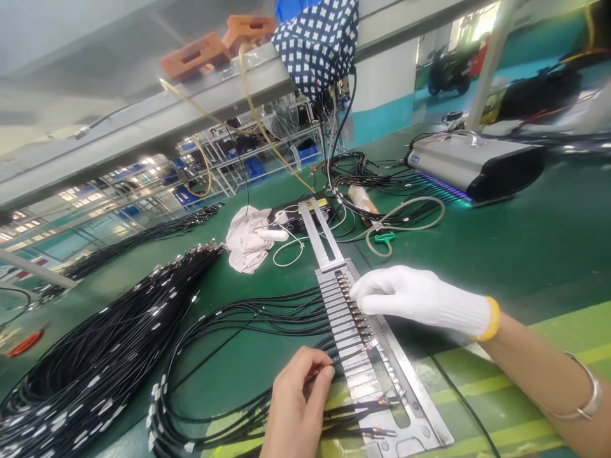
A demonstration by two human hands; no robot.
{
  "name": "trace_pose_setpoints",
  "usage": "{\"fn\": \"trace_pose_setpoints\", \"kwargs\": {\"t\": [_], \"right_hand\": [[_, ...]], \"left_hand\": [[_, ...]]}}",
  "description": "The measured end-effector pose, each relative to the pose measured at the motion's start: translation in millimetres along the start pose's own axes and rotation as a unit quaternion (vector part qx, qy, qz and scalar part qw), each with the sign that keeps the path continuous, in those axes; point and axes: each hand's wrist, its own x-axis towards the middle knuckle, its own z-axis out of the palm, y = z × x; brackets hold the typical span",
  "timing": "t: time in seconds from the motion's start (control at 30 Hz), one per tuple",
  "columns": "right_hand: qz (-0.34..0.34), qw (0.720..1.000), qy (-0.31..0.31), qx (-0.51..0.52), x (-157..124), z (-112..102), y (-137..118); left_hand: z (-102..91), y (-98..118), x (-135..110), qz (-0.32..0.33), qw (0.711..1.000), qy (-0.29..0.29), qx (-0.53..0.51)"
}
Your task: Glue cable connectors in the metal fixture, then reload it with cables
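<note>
Both hands [305, 388] seat black copper-tipped cables [248, 315].

A long metal fixture plate [382, 372] lies flat on the green table [525, 254], running diagonally from near the lower right toward the centre, its narrow slotted end pointing away. Thin black cables [248, 315] enter from the left and sit side by side in its row of slots, copper-coloured stripped ends [356, 308] lined along the plate. Near the lower end, two cables [363, 407] lie apart from the filled row.
</note>
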Motion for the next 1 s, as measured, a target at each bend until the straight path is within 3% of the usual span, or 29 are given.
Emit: {"fn": "trace_pose_setpoints", "kwargs": {"t": [0.13, 0.27, 0.43, 0.7, 0.77, 0.87, 0.93, 1.0], "right_hand": [[-0.033, 0.998, -0.062, 0.005, -5.6, -1.7, -6.3], [-0.06, 0.99, -0.116, 0.051, -4.9, 2.6, -6.4], [-0.044, 0.972, -0.164, 0.162, -1.1, 5.0, -3.7], [-0.057, 0.964, -0.166, 0.199, 0.8, 9.6, -2.2], [-0.057, 0.977, -0.133, 0.157, 0.9, 7.3, -3.0], [-0.03, 0.997, -0.021, 0.072, 1.0, 2.5, -3.2], [-0.006, 0.998, 0.05, 0.038, 1.1, 0.4, -2.7], [0.01, 0.996, 0.082, 0.016, 1.1, 0.1, -2.4]], "left_hand": [[2.7, 6.3, -0.9, -0.005, 0.998, 0.048, -0.033], [4.6, 5.0, 0.4, -0.001, 0.997, 0.057, -0.052], [7.1, 1.5, 3.2, -0.019, 0.995, 0.05, -0.084], [11.8, 5.3, 8.0, 0.032, 0.991, 0.06, -0.118], [11.1, 1.7, 10.3, 0.051, 0.994, 0.054, -0.075], [10.3, -7.5, 13.4, 0.103, 0.994, 0.011, 0.02], [11.1, -13.1, 15.1, 0.124, 0.99, -0.009, 0.061], [13.0, -16.4, 16.6, 0.122, 0.989, -0.013, 0.083]]}}
